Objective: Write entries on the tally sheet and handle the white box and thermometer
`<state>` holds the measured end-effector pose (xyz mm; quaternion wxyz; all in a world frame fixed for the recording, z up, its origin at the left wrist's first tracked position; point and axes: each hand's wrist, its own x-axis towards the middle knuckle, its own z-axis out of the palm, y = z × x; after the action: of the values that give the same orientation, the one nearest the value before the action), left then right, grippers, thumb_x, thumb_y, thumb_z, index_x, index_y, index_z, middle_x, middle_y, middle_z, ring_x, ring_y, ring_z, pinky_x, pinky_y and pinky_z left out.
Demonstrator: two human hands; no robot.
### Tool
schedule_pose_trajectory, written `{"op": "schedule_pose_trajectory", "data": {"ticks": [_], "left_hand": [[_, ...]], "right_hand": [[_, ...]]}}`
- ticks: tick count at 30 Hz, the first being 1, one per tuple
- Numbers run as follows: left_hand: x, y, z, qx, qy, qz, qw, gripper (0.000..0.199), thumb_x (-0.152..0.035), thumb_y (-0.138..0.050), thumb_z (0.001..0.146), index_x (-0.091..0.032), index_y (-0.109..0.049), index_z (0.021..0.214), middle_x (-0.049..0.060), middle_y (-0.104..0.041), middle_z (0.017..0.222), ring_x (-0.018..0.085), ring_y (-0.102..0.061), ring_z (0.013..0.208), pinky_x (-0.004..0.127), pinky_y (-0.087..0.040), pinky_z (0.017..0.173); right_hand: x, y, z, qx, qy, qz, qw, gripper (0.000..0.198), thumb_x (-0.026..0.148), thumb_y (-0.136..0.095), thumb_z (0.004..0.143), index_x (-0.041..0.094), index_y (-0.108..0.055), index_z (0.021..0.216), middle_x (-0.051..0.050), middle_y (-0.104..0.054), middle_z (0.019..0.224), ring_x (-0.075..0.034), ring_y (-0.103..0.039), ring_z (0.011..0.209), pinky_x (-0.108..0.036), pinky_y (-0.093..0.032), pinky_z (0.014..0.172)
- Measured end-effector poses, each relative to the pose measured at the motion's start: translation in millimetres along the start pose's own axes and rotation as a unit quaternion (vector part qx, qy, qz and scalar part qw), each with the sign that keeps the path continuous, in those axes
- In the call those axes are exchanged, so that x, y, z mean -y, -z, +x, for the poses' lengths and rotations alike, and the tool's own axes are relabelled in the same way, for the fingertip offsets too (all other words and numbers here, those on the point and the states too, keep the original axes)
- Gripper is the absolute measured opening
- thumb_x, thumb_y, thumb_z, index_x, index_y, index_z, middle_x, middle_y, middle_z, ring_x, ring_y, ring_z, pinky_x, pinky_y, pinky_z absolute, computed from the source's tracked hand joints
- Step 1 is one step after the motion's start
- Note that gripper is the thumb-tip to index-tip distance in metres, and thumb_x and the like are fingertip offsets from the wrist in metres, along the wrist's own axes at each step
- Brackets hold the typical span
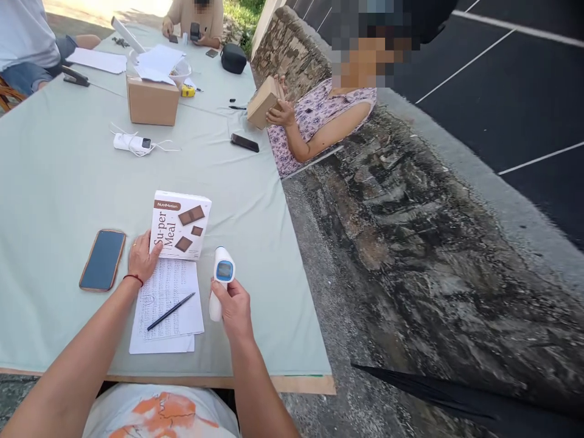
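Observation:
My left hand [143, 258] grips the lower left corner of a white and brown meal box [186, 224], its printed front facing up toward me. In my right hand [236, 307] is a white infrared thermometer [223, 261] with a blue-framed screen, its handle wrapped by my fingers. Printed sheets [177, 286] lie between my arms, their top edge under or behind the box. Across them rests a black pen [171, 311]. A smartphone [103, 260] in an orange-edged case lies left of my left hand.
A pale green cloth [68, 201] covers the table. Farther off are a white device with a cable [132, 143], a cardboard box [152, 102], a dark phone [245, 143] and a black case [233, 59]. At the right edge a person holds another cardboard box [264, 103]; others sit beyond.

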<state>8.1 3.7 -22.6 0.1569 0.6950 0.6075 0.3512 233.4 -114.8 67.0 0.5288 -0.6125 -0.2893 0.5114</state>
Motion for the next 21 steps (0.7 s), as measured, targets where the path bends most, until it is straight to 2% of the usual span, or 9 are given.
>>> {"op": "schedule_pose_trajectory", "data": {"ticks": [5,8,12,15,21], "left_hand": [[-2,0,1,-0.013,-0.009,-0.003,1.0,0.087,-0.078,-0.02,0.097,-0.01,-0.057,0.136,0.02,-0.067,0.117,0.035,-0.06,0.111,0.052,-0.047,0.098],[-2,1,1,-0.012,-0.018,-0.007,1.0,0.086,-0.077,-0.02,0.097,-0.011,-0.057,0.136,0.019,-0.068,0.116,0.035,-0.061,0.109,0.052,-0.047,0.097],[-3,2,0,0.004,-0.019,-0.019,1.0,0.078,-0.074,-0.024,0.099,-0.013,-0.055,0.138,0.018,-0.067,0.117,0.033,-0.06,0.11,0.05,-0.046,0.098],[-5,4,-2,0.009,-0.014,-0.031,0.999,0.076,-0.072,-0.027,0.099,-0.013,-0.053,0.139,0.018,-0.066,0.12,0.033,-0.059,0.111,0.05,-0.046,0.099],[-9,6,-4,0.018,-0.011,-0.051,0.998,0.079,-0.073,-0.027,0.098,-0.012,-0.048,0.143,0.018,-0.064,0.128,0.033,-0.058,0.116,0.05,-0.044,0.103]], "right_hand": [[-9,18,1,-0.014,0.03,-0.041,0.999,0.038,0.054,-0.075,0.069,0.018,-0.066,0.078,0.002,-0.056,0.067,-0.014,-0.047,0.062,-0.028,-0.041,0.059],[-23,32,14,-0.045,0.064,-0.145,0.986,0.044,0.056,-0.072,0.071,0.018,-0.071,0.093,-0.003,-0.066,0.081,-0.018,-0.056,0.072,-0.031,-0.047,0.066],[-51,55,35,-0.127,0.122,-0.341,0.923,0.058,0.059,-0.067,0.07,0.022,-0.07,0.114,-0.011,-0.069,0.114,-0.027,-0.063,0.1,-0.036,-0.05,0.077],[-70,70,44,-0.133,0.111,-0.436,0.883,0.058,0.058,-0.062,0.074,0.023,-0.068,0.119,-0.012,-0.068,0.117,-0.029,-0.063,0.105,-0.038,-0.05,0.079],[-82,86,45,-0.104,0.113,-0.515,0.843,0.053,0.05,-0.059,0.079,0.021,-0.064,0.123,-0.013,-0.066,0.116,-0.031,-0.06,0.11,-0.042,-0.049,0.083]]}}
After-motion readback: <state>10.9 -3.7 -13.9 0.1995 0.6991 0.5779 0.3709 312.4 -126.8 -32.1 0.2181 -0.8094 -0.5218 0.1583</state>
